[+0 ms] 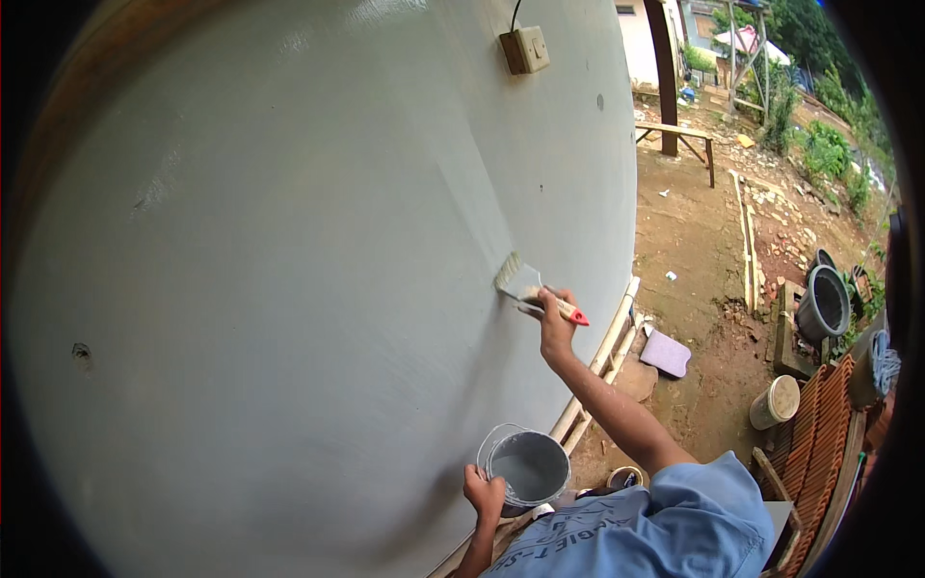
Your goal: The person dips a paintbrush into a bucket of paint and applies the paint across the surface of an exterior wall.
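Observation:
My right hand (pixel 558 318) grips a wide, flat paintbrush (pixel 533 286) by its wooden handle, which has a red end. The pale bristles are at the grey-painted wall (pixel 325 289), at the lower end of a lighter, wet-looking streak. Lower down, my left hand (pixel 484 493) holds a dark bucket (pixel 531 466) at its rim, beside the wire handle. Grey liquid paint lies inside the bucket, and some is smeared on its inner wall.
A light switch (pixel 533 49) with a cable projects from the upper wall. Bamboo poles (pixel 603 361) run along its right edge. On the ground are a lilac board (pixel 665 353), a white lidded bucket (pixel 775 402), a grey tub (pixel 824 302) and stacked roof tiles (pixel 813 433). A bench (pixel 676 131) stands farther off.

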A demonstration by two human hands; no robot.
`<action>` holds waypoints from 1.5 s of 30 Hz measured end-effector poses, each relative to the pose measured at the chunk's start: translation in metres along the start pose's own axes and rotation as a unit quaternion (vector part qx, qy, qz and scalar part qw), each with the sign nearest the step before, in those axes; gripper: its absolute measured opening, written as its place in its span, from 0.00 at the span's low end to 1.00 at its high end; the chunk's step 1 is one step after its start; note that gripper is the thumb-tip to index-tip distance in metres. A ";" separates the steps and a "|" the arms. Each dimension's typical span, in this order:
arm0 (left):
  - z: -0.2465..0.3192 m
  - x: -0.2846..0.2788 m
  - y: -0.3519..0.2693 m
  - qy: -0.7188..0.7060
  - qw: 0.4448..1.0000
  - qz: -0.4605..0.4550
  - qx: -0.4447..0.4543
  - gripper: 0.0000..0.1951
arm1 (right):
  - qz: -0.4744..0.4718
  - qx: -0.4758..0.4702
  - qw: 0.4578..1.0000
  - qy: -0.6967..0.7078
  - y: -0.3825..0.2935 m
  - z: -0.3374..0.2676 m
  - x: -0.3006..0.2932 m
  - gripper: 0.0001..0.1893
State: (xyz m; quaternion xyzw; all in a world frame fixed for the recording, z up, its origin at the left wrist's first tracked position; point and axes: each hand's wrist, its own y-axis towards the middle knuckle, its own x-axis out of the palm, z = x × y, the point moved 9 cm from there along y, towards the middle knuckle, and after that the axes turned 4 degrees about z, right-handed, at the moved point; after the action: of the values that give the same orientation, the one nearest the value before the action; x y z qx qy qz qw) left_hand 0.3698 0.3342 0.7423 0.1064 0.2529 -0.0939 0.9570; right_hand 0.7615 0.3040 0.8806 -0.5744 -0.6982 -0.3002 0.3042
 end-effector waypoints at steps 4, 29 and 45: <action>0.006 -0.003 0.003 -0.039 0.999 -0.003 -0.011 0.16 | 0.162 0.103 0.928 -0.320 -0.029 0.110 -0.223 0.07; -0.035 0.018 0.011 0.009 0.999 -0.031 -0.017 0.12 | -0.008 0.136 0.990 -0.023 -0.029 0.041 -0.059 0.09; -0.046 0.009 0.008 0.008 0.999 -0.025 -0.034 0.13 | -0.315 -0.089 0.945 -0.010 -0.019 -0.262 0.297 0.11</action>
State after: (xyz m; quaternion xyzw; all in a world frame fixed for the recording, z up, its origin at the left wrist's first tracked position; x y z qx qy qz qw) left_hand 0.3583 0.3523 0.7001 0.0683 0.2666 -0.1083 0.9553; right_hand 0.7172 0.2833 1.2746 -0.3526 -0.8170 -0.4360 0.1348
